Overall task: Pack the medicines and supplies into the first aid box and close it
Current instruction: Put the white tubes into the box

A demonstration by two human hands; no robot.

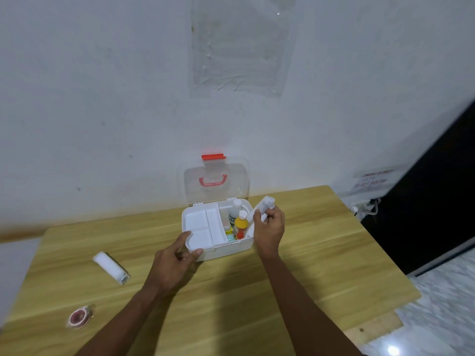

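Head view, hard to make out: I can't name the white object [264, 204] in the right hand [270, 227]; it is long, tilted and blurred. The small packets [229, 233] low in the box are too small to read, and so is the paper sign [372, 181] on the far right.
Box: the white box [226, 251] sits on the worktop [321, 253] near the wall, its clear lid [239, 181] standing open, with a red latch [213, 157] and a red handle [212, 181].
Inside: a white tray [198, 227] fills the left part. In the right part a white bottle [235, 213] and a yellow bottle [241, 223] stand upright, close together.
Left hand: my left hand [177, 263] pinches the box's near left corner, thumb on the tray rim, forefinger curled along the front wall.
Right hand: its fingers are curled round the white object over the box's right end. The object's lower end dips inside the rim.
Loose items: a white roll [110, 267] and a reddish tape ring [79, 316] lie on the worktop, well to the left of the box.
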